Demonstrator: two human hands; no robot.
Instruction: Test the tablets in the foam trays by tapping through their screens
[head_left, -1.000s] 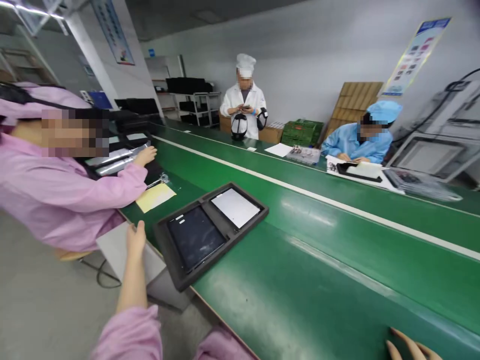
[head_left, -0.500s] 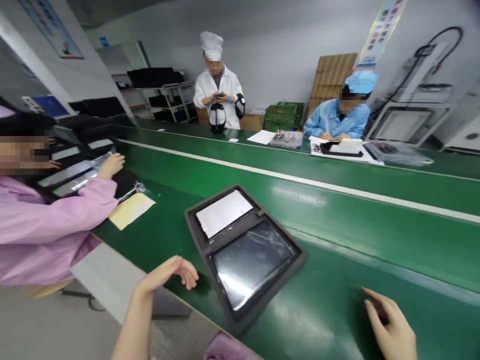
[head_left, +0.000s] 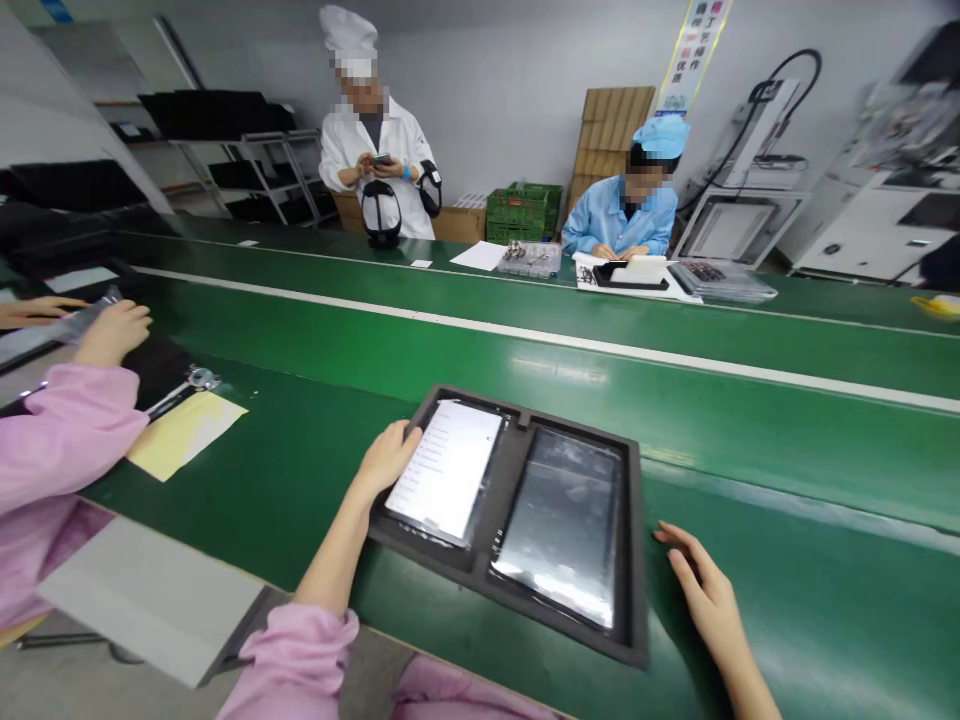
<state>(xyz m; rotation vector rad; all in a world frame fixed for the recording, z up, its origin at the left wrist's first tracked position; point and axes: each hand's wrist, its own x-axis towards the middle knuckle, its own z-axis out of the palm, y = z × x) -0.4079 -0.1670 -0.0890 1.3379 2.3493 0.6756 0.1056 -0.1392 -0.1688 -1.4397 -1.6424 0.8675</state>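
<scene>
In front of me on the green bench lies a dark grey foam tray [head_left: 480,574] with two recesses. Its left recess holds a flat panel with a white lit screen [head_left: 448,470] showing lines of small text. A dark, glossy panel [head_left: 562,520], reflecting light, fills the right recess. My left hand [head_left: 388,460] is closed over the tray's left edge, fingers by the lit screen and thumb hidden. Just right of the tray, my right hand [head_left: 697,580] is held with thumb and fingers apart, and nothing is in it.
A co-worker's pink sleeve [head_left: 67,420] and hands are at the left, near a yellow sheet [head_left: 187,435]. Across the bench, one person stands holding a phone [head_left: 381,160]. Another, in blue, sits behind a clear parts box [head_left: 529,258].
The foam tray has turned clockwise and now sits squarer to me. My left hand has moved onto its left edge. My right hand has come closer to its right side. The view has shifted right.
</scene>
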